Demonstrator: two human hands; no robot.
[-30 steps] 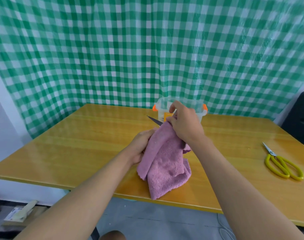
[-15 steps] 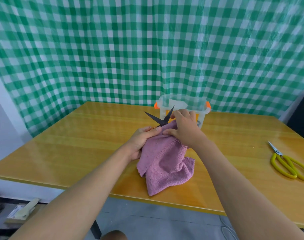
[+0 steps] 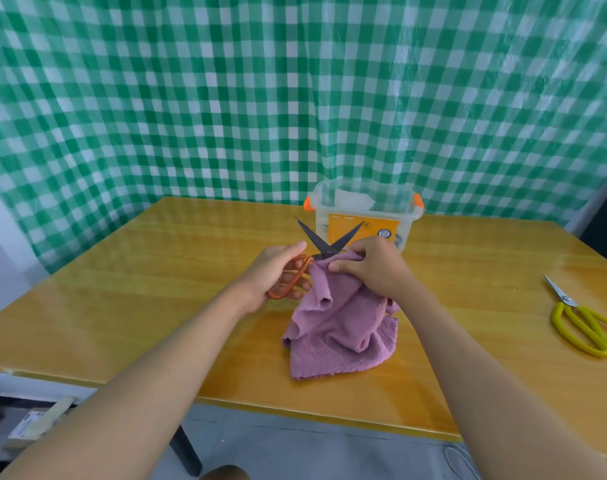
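Here orange-looped scissors (image 3: 328,252) splay dark blades, seemingly touching fuzzy purple cloth (image 3: 343,327).

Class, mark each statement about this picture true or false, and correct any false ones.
1. The left hand holds the orange-handled scissors. True.
2. The blades of those scissors are closed. False: they stand open in a V.
3. The right hand grips the purple cloth. True.
4. The yellow scissors lie inside the clear box. False: they lie on the table, far to the right of the box.
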